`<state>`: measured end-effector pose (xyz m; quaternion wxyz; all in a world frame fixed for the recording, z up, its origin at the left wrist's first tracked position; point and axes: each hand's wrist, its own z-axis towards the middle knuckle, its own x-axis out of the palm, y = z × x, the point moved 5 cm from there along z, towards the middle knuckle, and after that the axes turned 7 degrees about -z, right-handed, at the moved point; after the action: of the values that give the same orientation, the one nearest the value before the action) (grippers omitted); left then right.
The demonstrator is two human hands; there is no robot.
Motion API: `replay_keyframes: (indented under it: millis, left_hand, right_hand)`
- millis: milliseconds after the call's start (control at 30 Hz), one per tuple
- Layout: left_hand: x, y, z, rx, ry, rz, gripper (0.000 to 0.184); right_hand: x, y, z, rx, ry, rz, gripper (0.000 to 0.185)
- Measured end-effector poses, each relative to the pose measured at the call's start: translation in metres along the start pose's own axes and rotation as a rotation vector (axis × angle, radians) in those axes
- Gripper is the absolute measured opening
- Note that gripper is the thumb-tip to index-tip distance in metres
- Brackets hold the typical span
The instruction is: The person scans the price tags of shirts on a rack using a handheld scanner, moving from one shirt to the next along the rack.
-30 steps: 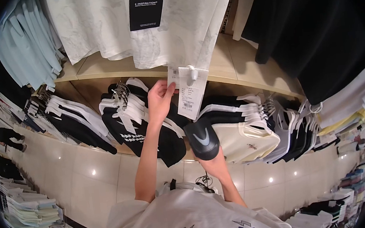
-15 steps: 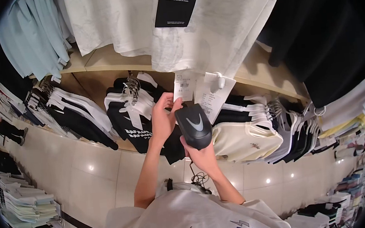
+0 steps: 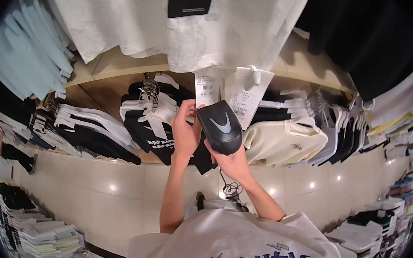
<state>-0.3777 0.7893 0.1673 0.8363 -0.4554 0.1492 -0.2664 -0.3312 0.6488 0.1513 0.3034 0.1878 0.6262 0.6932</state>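
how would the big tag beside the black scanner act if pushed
The tag likely swings rather than crumples: it hangs flat with straight edges. It's probably light, looking card-thin. The bulky white attachment may make its top heavier.

White letters starting "BAFA" stand twice on the black shirt (image 3: 143, 136).

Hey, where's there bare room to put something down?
Bare floor shows between your left arm and the lower-left clothes, plus a strip of wooden shelf below the white shirt. It's crowded along the hanging clothes and around the tags, where left hand, right hand and scanner sit close.
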Motion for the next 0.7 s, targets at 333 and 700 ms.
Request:
replay_keyframes:
  millis: [333,700]
  left_hand:
    - [0.01,0.014,-0.01,-0.254,0.042,-0.218,0.015]
    - [0.079,0.075,-0.154,-0.408,0.268,-0.201,0.038]
  right_hand:
    - [-0.012,-0.013,-0.025,-0.071,0.015,0.008,0.021]
    - [-0.084,-0.073,-0.08,0.051,0.003,-0.035,0.025]
